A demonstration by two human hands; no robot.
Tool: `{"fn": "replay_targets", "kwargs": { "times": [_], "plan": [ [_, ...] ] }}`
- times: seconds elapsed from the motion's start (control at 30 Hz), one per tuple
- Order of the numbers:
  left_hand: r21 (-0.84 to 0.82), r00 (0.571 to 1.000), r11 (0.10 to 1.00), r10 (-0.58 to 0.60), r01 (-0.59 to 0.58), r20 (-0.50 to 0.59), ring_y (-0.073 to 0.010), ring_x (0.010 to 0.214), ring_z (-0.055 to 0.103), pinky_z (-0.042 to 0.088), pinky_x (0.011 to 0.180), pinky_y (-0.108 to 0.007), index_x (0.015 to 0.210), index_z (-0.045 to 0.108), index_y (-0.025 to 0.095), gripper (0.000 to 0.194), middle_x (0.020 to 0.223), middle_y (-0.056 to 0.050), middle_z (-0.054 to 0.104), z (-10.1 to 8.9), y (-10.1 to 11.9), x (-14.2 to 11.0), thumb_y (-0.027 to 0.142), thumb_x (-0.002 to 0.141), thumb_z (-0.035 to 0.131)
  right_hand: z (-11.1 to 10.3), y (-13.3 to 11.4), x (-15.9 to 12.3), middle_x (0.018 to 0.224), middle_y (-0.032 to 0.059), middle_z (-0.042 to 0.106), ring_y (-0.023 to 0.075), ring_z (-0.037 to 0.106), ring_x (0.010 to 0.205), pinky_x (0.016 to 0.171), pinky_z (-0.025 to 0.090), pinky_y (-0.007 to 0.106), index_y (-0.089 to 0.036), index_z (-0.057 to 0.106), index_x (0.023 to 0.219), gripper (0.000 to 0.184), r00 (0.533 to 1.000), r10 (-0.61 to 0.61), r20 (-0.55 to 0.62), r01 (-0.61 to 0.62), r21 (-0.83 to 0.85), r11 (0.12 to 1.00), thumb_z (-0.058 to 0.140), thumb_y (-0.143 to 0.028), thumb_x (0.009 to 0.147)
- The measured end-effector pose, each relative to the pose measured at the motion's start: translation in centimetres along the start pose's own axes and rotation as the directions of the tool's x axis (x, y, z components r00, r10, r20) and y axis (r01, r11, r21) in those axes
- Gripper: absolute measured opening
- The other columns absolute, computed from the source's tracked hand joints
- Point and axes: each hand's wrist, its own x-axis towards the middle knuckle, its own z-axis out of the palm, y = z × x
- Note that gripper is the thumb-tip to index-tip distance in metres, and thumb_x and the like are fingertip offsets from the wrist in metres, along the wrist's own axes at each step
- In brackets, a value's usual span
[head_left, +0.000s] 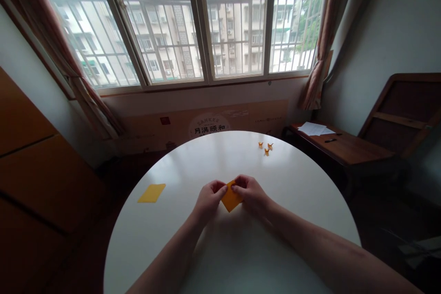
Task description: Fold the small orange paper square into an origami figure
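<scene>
Between my two hands is a small piece of orange-yellow paper [230, 200], a corner of it pointing toward me. My left hand [209, 197] pinches its left edge between thumb and fingers. On the opposite side my right hand [253, 193] grips the upper right edge, thumb on top. Whether the paper has folds in it I cannot make out. Both hands are low over the middle of the white round table [179, 248]. To the left lies a yellow sheet of paper [152, 193], flat on the tabletop. Small orange folded paper figures [266, 152] stand near the far right edge.
A low wooden table [358, 149] at the right bears white papers [313, 129] and a small dark object [330, 140]. Behind the round table, a printed cardboard panel [151, 124] stands below the barred window [237, 32]. An orange cabinet [37, 165] is at the left.
</scene>
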Motion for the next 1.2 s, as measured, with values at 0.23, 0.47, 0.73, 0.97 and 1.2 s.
{"fn": "replay_targets", "kwargs": {
  "times": [0.23,0.47,0.73,0.97,1.2],
  "plan": [
    [-0.168,0.997,0.984,-0.069,0.063,-0.028,-0.0121,0.056,0.051,0.033,0.047,-0.022,0.078,0.071,0.015,0.036,0.069,-0.004,0.066,0.1,0.11,-0.23,0.046,0.062,0.078,-0.23,0.14,0.22,0.068,-0.0006,0.062,0.0139,0.057,0.055,0.043,0.043,0.022,-0.017,0.062,0.085,0.035,0.999,0.047,-0.002,-0.047,-0.002,0.999,0.073,-0.046,0.07],
    [-0.381,0.972,0.912,-0.208,0.152,-0.111,-0.0104,0.057,0.056,0.043,0.051,-0.02,0.095,0.062,0.016,0.041,0.076,-0.003,0.067,-0.54,0.28,0.09,0.042,0.067,0.078,-0.48,-0.32,0.27,0.083,0.0,0.062,0.0114,0.06,0.058,0.044,0.05,0.022,-0.02,0.057,0.103,0.048,0.998,0.063,-0.007,-0.063,0.041,0.997,0.065,-0.061,0.079],
    [-0.425,0.965,0.886,-0.247,0.186,-0.092,-0.0108,0.061,0.063,0.052,0.056,-0.021,0.096,0.058,0.017,0.023,0.08,-0.003,0.067,-0.01,0.51,-0.44,0.028,0.078,0.069,0.04,-0.04,-0.04,0.076,0.0013,0.066,0.0153,0.063,0.054,0.037,0.048,0.022,-0.018,0.058,0.093,0.045,0.991,0.09,0.102,-0.091,0.006,0.996,0.077,-0.049,0.068],
    [-0.302,0.978,0.931,-0.201,0.207,0.052,-0.0231,0.077,0.07,0.053,0.052,-0.026,0.097,0.067,0.013,0.027,0.089,-0.012,0.072,0.12,0.47,-0.79,0.025,0.074,0.072,-0.32,-0.34,0.05,0.076,0.0023,0.067,0.0152,0.064,0.057,0.038,0.047,0.021,-0.017,0.059,0.088,0.028,0.994,0.109,0.028,-0.109,-0.005,0.994,0.067,-0.039,0.072],
    [-0.257,0.995,0.964,-0.084,0.067,-0.052,-0.021,0.081,0.067,0.054,0.06,-0.027,0.101,0.064,0.017,0.04,0.091,-0.007,0.07,-0.2,0.26,-0.29,0.037,0.069,0.078,-0.08,0.0,-0.06,0.069,0.0002,0.065,0.013,0.059,0.052,0.037,0.046,0.021,-0.017,0.062,0.084,0.022,0.995,0.086,0.047,-0.083,-0.054,0.995,0.068,-0.034,0.071]
  ]
}}
